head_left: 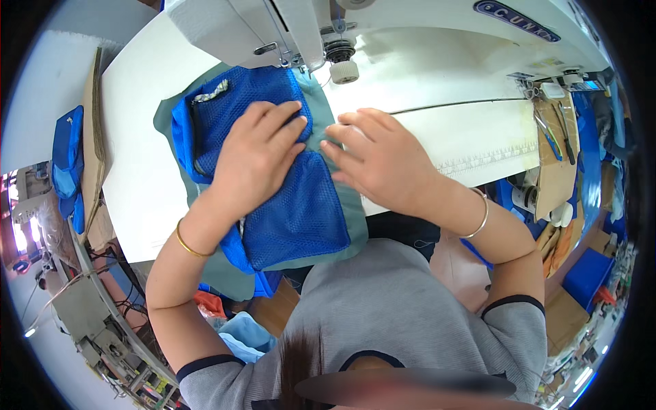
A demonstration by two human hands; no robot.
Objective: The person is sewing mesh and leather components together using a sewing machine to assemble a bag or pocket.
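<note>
A person's left hand (256, 154) lies flat, fingers spread, pressing blue mesh fabric (294, 212) onto grey-green cloth (342, 188) on the white sewing table (137, 137); the right hand (372, 160), at its three o'clock, rests open-fingered along the cloth's edge; the sewing machine (301, 27) stands at twelve o'clock.

White work table (147, 171), broad and flat, with a measuring strip (488, 161) along its near edge on the right. Cardboard sheet (93, 130) standing against the table's left side, blue cloth pieces (68, 164) piled just beside it. Cardboard panel (555, 167) at the table's right end. Blue bin (586, 273) low on the right. Cables and metal frames (96, 321) on the floor, lower left. Bright light (20, 236) at far left.
</note>
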